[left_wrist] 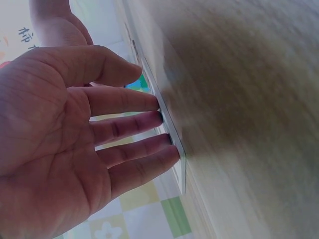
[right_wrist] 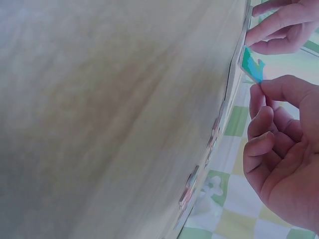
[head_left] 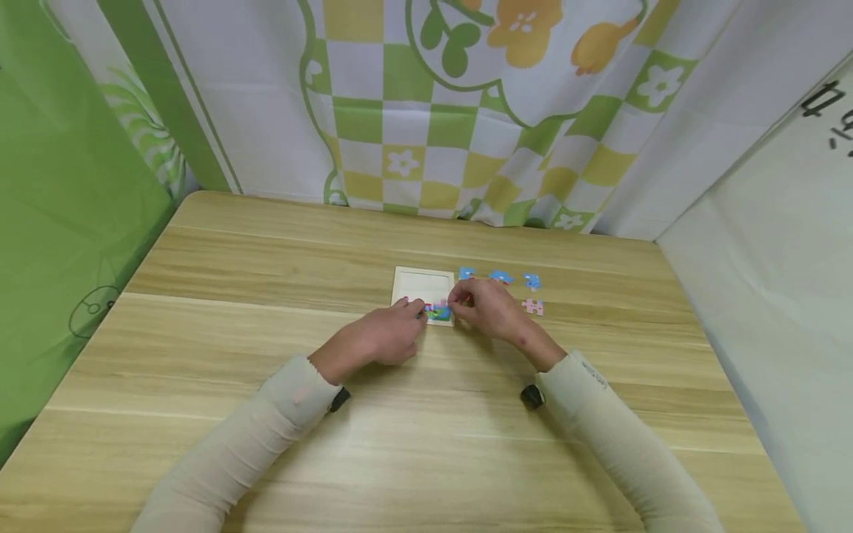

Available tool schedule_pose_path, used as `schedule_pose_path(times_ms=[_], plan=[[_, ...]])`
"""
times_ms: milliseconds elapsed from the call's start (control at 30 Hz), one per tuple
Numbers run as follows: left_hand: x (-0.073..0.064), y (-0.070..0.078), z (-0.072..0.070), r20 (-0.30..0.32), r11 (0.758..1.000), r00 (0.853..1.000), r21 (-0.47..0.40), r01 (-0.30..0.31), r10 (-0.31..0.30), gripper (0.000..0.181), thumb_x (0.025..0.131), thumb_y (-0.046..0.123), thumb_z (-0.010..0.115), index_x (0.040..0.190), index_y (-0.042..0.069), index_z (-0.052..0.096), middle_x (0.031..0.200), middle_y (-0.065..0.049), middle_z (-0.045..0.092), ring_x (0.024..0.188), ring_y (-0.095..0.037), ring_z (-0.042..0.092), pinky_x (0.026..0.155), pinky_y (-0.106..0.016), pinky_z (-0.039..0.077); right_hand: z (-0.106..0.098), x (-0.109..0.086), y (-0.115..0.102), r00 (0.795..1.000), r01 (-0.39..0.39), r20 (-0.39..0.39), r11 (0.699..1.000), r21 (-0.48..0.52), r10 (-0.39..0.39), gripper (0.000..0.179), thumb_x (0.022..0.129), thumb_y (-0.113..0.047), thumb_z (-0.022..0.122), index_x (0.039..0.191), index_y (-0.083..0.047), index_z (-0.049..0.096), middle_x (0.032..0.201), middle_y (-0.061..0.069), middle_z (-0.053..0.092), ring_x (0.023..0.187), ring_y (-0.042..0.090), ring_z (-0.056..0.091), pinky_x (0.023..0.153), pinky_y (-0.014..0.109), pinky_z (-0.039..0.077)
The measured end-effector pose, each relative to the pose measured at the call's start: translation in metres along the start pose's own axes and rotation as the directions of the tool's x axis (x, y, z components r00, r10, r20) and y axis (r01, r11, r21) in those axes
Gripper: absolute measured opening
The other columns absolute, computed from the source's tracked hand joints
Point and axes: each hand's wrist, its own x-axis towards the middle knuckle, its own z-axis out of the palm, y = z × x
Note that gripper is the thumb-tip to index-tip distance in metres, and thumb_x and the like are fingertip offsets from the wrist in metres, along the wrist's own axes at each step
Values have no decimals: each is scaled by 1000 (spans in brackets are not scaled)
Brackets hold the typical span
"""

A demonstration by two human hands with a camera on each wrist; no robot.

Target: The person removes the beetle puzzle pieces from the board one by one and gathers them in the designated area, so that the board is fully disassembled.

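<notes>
A small square puzzle tray point(head_left: 426, 284) with a pale wooden rim lies on the table between the hands. My left hand point(head_left: 386, 333) rests at its near left, and the left wrist view shows its fingers fairly straight, with fingertips point(left_wrist: 172, 152) on the tray's edge. Thumb and index finger of my right hand point(head_left: 494, 307) pinch a blue-green puzzle piece point(right_wrist: 253, 67), tilted up over the tray's near right corner. Some colourful puzzle pieces point(head_left: 429, 308) show along the tray's near side. The left fingers partly cover that row.
Loose puzzle pieces lie right of the tray: a blue one point(head_left: 501, 276), another blue one point(head_left: 532, 280) and a pink one point(head_left: 533, 306). One more blue piece point(head_left: 466, 273) sits just behind the right hand. A patterned curtain point(head_left: 440, 155) hangs along the table's far edge.
</notes>
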Motion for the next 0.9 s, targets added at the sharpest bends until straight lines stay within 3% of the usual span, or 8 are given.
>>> schedule_pose_path(times_ms=[233,433,667,900], plan=[[0,0,0,6,1000,1000,-2,-1,1,57,101,15,59,151,-9,44,160,-21,34,147,-45,30,114,-47,36,-8,-10,3,997,-73,12,995,67,72,6,98,-9,69,94,-8,73,91,1,69,80,16,62,70,34,52],[0,-1,0,7,1000,1000,-4,-4,4,54,101,11,55,151,-8,44,160,-20,34,148,-43,29,116,-46,33,-24,-27,11,996,-84,-9,995,63,84,5,98,-10,70,95,-7,74,89,0,68,78,17,60,69,35,50],[0,-2,1,-12,1000,1000,-13,-13,13,53,99,8,55,149,-8,47,157,-19,38,147,-42,31,117,-45,31,-40,-50,25,995,-96,-1,992,80,96,5,97,-5,69,94,-2,73,89,3,68,79,19,61,67,31,51],[-1,-3,1,-19,999,1000,-24,-26,25,52,98,6,54,148,-9,48,157,-21,39,146,-43,32,117,-46,31,-54,-71,44,987,-162,26,984,76,160,5,97,-4,69,97,-3,74,93,3,70,85,20,64,73,32,54]])
